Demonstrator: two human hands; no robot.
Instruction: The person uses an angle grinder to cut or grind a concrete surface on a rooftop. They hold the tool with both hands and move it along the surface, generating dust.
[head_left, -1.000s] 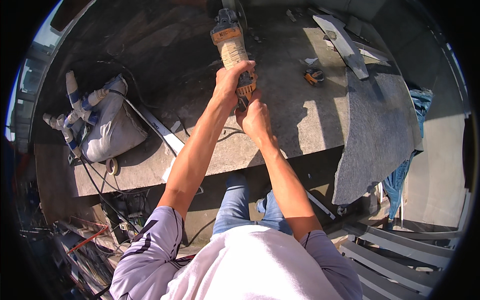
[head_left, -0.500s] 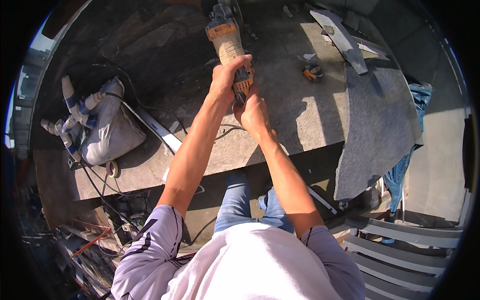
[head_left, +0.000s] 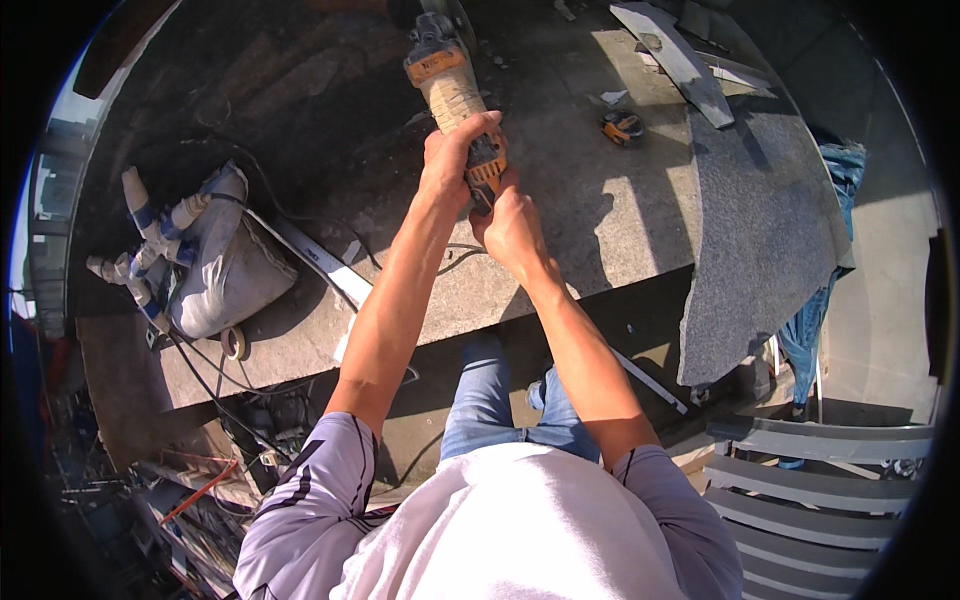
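Note:
An orange and black angle grinder point(head_left: 452, 98), its body wound with tan tape, points away from me over the stone worktop point(head_left: 560, 260). My left hand point(head_left: 455, 158) is wrapped round the middle of its body. Closer to me, my right hand point(head_left: 508, 225) is closed on the rear end of the same tool. The grinder's disc point(head_left: 463, 28) shows edge-on at the far right of its head, partly cut off by the top of the picture. Whether the disc touches anything, I cannot tell. A dark cable point(head_left: 462, 256) lies near my right wrist.
Right of the grinder lies an orange and black tape measure point(head_left: 622, 127). Beyond it are broken stone strips point(head_left: 685, 70) and a grey slab point(head_left: 755, 250). Leftward sit a stuffed sack point(head_left: 240, 275), tape-wrapped pipes point(head_left: 150, 240), a tape roll point(head_left: 234, 343) and a white strip point(head_left: 315, 258). Grey slats point(head_left: 820, 475) stand lower right.
The view has shifted slightly, so the worktop's things sit a little differently in it. Both hands keep their hold on the grinder, whose head appears slightly further left.

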